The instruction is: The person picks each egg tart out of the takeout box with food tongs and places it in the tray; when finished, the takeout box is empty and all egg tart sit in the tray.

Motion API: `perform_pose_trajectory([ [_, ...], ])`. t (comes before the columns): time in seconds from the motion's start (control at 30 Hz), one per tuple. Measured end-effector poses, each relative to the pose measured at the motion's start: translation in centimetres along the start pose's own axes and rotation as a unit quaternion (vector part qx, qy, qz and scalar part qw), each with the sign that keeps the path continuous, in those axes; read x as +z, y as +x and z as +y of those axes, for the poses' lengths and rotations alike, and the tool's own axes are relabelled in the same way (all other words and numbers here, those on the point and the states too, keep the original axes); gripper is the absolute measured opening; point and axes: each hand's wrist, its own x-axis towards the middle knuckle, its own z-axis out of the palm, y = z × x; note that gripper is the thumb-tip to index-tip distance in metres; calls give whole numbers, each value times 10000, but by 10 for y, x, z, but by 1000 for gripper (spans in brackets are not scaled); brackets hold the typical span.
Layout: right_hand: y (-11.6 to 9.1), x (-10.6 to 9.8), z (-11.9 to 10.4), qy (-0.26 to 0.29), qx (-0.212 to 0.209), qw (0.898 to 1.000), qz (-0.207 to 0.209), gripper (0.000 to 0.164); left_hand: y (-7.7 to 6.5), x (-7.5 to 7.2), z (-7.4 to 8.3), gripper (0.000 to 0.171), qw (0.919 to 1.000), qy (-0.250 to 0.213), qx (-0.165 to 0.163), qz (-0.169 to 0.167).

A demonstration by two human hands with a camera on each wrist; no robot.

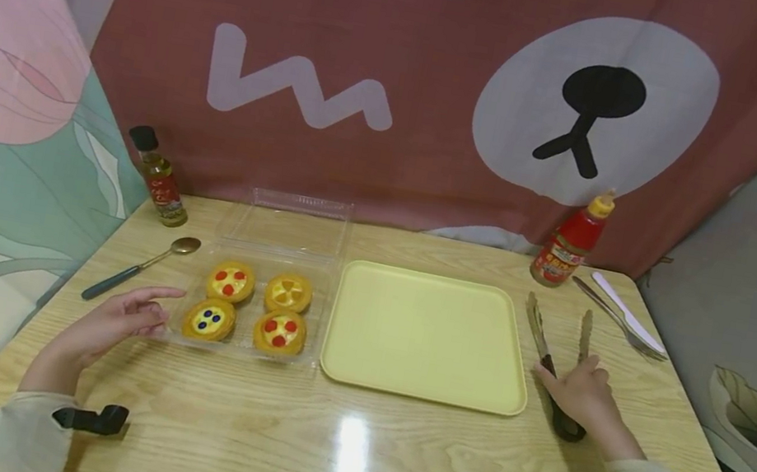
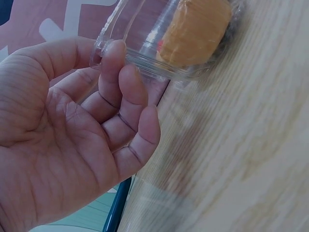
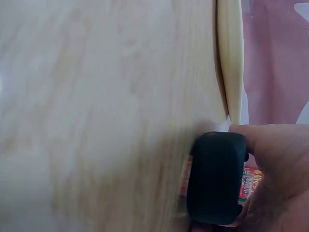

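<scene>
Left grip (image 1: 123,314): pinching rim of clear box (image 1: 243,347) | right grip (image 1: 585,392): grasping splayed tongs (image 1: 538,327) beside yellow tray (image 1: 429,336) | 4 tarts (image 1: 231,282): in box | risk: hard squeeze could crush tarts (possibly soft); left tug could tip box

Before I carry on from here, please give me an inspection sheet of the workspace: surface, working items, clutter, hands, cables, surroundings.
Surface: wood-grain table, with glare near the front.
Job's things: open clear container with four tarts; yellow tray to its right; tongs right of that.
Clutter: spoon and dark-capped bottle at left; red bottle, fork and lilac utensil at right.
Hands: left hand appears to pinch the container's left rim; right hand grips the tongs, whose tips stand apart.
Cables: nothing seen.
Surroundings: reddish cartoon-print fabric behind; printed coverings both sides.
</scene>
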Motion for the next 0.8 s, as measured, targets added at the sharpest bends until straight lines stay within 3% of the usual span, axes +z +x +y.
perform_pose_trajectory([
  [0.2, -1, 3, 0, 54, -49, 9998, 200, 109, 0, 0, -1, 41, 9999, 9, -91, 98],
  [0.43, -2, 4, 4, 369, -365, 9957, 767, 84, 0, 1, 0, 43, 9999, 28, -121, 93],
  [0.6, -2, -5, 2, 542, -388, 9927, 1003, 97, 1, 1, 0, 43, 9999, 27, -77, 92],
  [0.8, -1, -23, -11, 839, -792, 9784, 1717, 92, 0, 1, 1, 44, 9998, 47, -94, 151],
])
